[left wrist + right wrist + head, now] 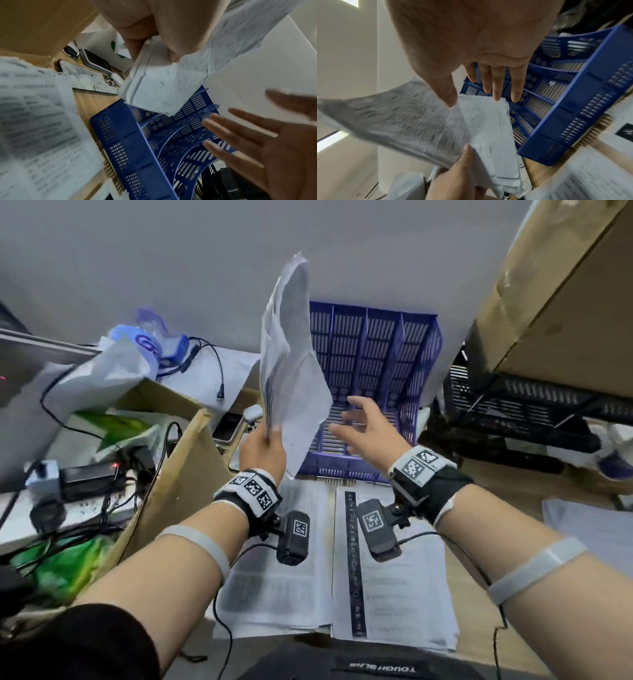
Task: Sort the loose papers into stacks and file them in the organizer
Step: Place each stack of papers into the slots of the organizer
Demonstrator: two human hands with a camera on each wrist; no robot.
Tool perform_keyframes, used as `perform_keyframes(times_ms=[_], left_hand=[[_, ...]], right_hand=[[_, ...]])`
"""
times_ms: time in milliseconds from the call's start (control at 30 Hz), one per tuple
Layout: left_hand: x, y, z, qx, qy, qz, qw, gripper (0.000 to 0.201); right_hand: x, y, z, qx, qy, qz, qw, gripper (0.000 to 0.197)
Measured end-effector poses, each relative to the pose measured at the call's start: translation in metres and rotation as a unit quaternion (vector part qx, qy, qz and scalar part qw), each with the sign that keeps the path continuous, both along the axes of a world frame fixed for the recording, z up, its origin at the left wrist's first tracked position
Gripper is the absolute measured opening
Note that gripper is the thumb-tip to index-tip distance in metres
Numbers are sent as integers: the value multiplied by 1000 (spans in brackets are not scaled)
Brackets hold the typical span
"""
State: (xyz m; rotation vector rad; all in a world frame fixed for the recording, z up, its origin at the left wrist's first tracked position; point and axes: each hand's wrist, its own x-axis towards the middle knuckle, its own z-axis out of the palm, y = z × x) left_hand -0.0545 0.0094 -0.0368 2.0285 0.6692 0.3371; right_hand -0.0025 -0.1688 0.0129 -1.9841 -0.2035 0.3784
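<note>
Two flat piles of printed pages (342,570) sit side by side at the near edge of the wooden surface (479,642), right under both forearms. Above them the left hand (262,451) is raised with its fingers (464,161) clamped on the bottom edge of a bundle of papers (291,364), thumb on one face, holding it upright so the top flops over toward the wall. The right hand (366,428) is up beside it, palm facing the bundle, fingers (496,86) spread and relaxed, gripping nothing; can't tell if the tips brush the paper or just hover next to it. Behind both hands the blue organizer (373,378) stands near the far edge of the surface, its slotted compartments showing no paper in them. Off to the left there's an open cardboard box (178,457) with cables and bags, and a phone (227,426) just behind it. A black mesh rack (534,402) sits at the right.
</note>
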Motion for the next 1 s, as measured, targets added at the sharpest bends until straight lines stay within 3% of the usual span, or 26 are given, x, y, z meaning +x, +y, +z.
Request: perform_keyframes(times_ms=[100,167,267,400,567,667,800,1000], left_hand=[[12,2,2,47,17,-24,998,28],[20,-2,6,67,22,-35,997,43],[30,-10,7,89,15,-50,995,54],[41,-16,-8,38,6,-83,996,45],[55,-24,-18,69,31,-109,991,77],[65,-25,-26,73,69,-106,989,84],[78,-24,-29,99,97,-97,986,73],[93,-12,-42,23,87,-101,991,78]], right_hand=[[7,25,24,-17,0,42,999,93],[14,40,45,-36,-24,47,998,102],[25,57,70,-100,-59,50,992,84],[50,69,78,-56,-26,-43,997,51],[72,64,76,5,-3,-49,999,27],[78,62,75,-15,-31,-21,999,27],[86,61,72,-73,-69,-28,995,38],[83,63,64,-90,-80,-29,992,28]])
